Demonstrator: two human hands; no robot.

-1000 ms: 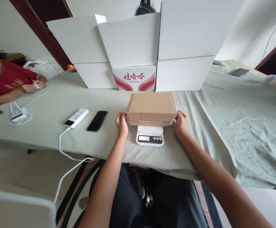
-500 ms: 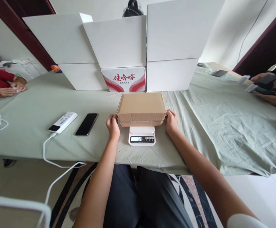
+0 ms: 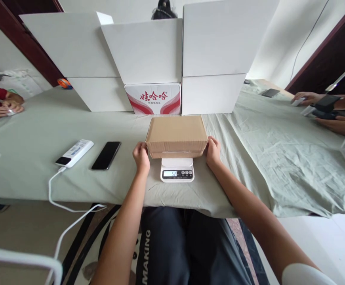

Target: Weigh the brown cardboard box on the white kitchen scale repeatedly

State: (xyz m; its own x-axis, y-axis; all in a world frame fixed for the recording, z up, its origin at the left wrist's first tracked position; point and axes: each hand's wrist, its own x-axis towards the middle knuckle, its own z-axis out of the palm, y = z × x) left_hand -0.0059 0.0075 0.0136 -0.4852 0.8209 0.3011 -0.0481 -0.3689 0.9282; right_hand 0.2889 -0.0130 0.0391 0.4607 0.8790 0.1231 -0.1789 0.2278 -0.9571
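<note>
A closed brown cardboard box [image 3: 176, 134] sits level over a white kitchen scale [image 3: 177, 174], covering most of its platform. The scale's lit display appears to read 52, and its front panel with buttons faces me. My left hand [image 3: 142, 155] is closed at the box's front left corner, fingers curled and partly hidden behind its edge. At the front right corner, my right hand [image 3: 213, 151] grips the box in the same way, with fingertips hidden.
Left of the scale lie a black phone [image 3: 106, 155] and a white power bank [image 3: 75, 153] with a white cable [image 3: 60, 206]. White boxes [image 3: 148, 51] and a red-printed carton [image 3: 154, 98] stand behind. Other people's hands are at left [image 3: 12, 103] and right [image 3: 329, 111].
The view has shifted slightly, and my legs have moved. Both my hands, the box and the scale stay in place. At right, the other person's hand has moved onto a white object.
</note>
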